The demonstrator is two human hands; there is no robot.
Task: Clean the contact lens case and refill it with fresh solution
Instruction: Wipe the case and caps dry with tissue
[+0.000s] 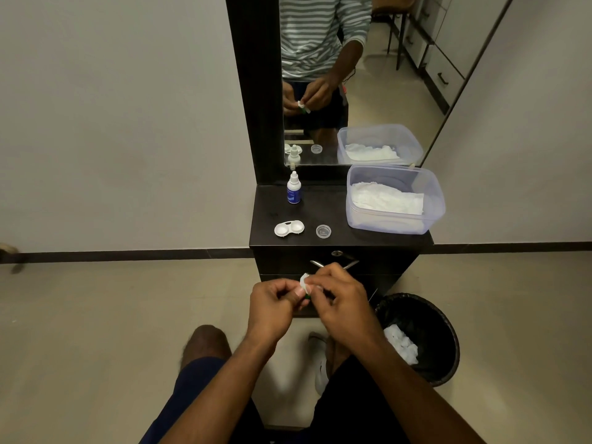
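My left hand (275, 302) pinches a small green cap (307, 296), mostly hidden by my fingers. My right hand (339, 299) pinches a small piece of white tissue (304, 279) and holds it against that cap. Both hands hover in front of the black dresser (352, 241). On the dresser top lies the white contact lens case (289, 228) with its two wells uncapped. A clear round cap (323, 231) lies to its right. Behind the case stands a small white and blue solution bottle (293, 188).
A clear plastic tub (395, 200) with white tissues stands at the dresser's right. A black waste bin (419, 338) with crumpled tissue sits on the floor at the right. A mirror (352, 78) rises behind the dresser. My knees are below.
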